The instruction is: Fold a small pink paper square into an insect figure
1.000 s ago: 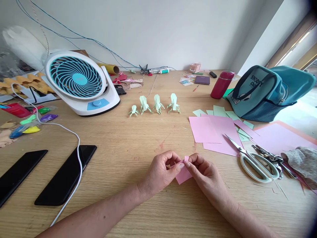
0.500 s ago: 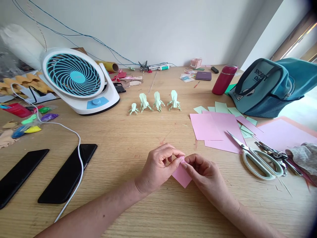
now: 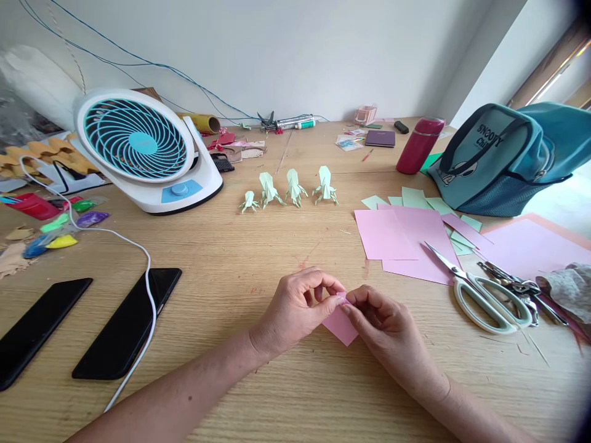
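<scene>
A small folded piece of pink paper [image 3: 340, 326] is pinched at its upper end between both hands, its lower corner pointing toward me. My left hand [image 3: 302, 301] grips it with thumb and forefinger from the left. From the right, my right hand [image 3: 381, 323] pinches the same upper end, fingertips close to the left thumb. The fingers partly cover the fold there. Beyond the hands, several pale green folded-paper figures with legs, among them a small one [image 3: 249, 202] and a larger one [image 3: 325, 184], stand in a row on the wooden table [image 3: 221, 252].
Right of the hands lie pink sheets [image 3: 385, 235], green paper pieces [image 3: 414, 198] and white-handled scissors [image 3: 489, 303]. A red flask [image 3: 420, 146] and a blue bag [image 3: 498, 163] stand behind. Leftward are a fan [image 3: 143, 147], two black phones [image 3: 124, 326] and a white cable [image 3: 150, 307].
The hands stay in nearly the same place, still pinching the pink paper. Its lower corner has risen slightly, and the view has shifted a little.
</scene>
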A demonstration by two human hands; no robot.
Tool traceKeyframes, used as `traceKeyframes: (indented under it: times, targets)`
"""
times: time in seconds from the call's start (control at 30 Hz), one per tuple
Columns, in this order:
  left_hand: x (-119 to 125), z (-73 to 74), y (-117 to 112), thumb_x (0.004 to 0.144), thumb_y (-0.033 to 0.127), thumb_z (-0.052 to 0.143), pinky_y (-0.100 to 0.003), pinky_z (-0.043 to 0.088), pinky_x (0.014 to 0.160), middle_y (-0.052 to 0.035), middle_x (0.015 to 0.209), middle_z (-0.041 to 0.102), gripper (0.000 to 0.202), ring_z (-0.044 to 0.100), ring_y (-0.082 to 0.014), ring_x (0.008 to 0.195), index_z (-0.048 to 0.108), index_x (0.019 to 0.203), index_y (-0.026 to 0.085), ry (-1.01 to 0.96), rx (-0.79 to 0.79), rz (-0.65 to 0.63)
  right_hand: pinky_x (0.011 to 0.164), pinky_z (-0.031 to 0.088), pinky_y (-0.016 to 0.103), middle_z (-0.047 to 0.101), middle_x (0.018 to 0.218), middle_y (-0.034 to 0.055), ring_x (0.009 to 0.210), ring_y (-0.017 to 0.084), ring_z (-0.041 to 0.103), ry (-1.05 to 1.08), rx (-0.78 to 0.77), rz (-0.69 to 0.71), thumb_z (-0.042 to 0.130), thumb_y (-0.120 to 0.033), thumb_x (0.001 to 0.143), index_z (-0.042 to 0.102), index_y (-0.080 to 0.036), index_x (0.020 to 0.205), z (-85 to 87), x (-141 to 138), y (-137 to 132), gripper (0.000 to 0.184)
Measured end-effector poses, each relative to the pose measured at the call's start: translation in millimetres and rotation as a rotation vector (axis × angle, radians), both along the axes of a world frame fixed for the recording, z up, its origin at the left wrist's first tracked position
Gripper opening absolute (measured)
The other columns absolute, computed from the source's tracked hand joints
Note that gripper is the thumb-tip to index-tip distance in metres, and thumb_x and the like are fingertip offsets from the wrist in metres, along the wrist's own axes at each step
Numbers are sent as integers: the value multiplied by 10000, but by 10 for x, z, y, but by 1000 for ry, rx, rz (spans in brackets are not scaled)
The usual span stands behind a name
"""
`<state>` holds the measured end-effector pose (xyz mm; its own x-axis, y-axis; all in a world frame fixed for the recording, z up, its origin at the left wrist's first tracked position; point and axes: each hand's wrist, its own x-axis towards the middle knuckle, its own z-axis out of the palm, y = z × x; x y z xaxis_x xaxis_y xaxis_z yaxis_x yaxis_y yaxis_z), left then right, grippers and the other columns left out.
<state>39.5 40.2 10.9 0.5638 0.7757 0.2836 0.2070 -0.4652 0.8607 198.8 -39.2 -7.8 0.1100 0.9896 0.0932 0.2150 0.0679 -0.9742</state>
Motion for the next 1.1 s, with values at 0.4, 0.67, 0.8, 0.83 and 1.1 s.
traceKeyframes:
  times: [0.4, 0.67, 0.8, 0.83, 1.1]
  targets:
    - [8, 19, -8, 845, 140, 663, -198, 407, 582, 17, 714, 614, 61, 471, -76, 597, 669, 788, 163, 16, 35, -34, 613, 423, 279, 582, 730, -6, 656, 142, 535, -222, 107, -15, 583, -281, 957, 600, -228, 822, -29, 30, -25, 145]
    - [5, 61, 9, 787, 107, 611, -185, 365, 521, 45, 684, 523, 96, 447, -69, 582, 556, 734, 165, 52, -159, -95, 639, 426, 285, 577, 764, 2, 687, 146, 534, -300, 164, 29, 569, -232, 962, 591, -232, 838, -31, 36, -52, 127]
    - [-6, 68, 28, 806, 145, 608, -186, 361, 512, 55, 667, 486, 114, 426, -72, 576, 517, 744, 176, 77, -231, -126, 636, 421, 287, 568, 757, 0, 680, 146, 527, -314, 153, 35, 569, -237, 964, 589, -231, 837, -38, 27, -52, 128]
    - [-8, 69, 31, 808, 141, 608, -185, 360, 508, 56, 665, 484, 118, 426, -71, 572, 515, 746, 177, 77, -220, -127, 634, 420, 287, 566, 755, 0, 679, 147, 524, -310, 151, 32, 571, -241, 963, 588, -232, 835, -39, 24, -50, 129]
    - [-42, 25, 17, 865, 111, 637, -193, 410, 607, 33, 717, 585, 75, 477, -73, 611, 643, 832, 179, 70, 158, -64, 611, 417, 274, 568, 728, -6, 656, 143, 520, -253, 130, 2, 587, -268, 952, 594, -227, 812, -22, 27, -11, 146]
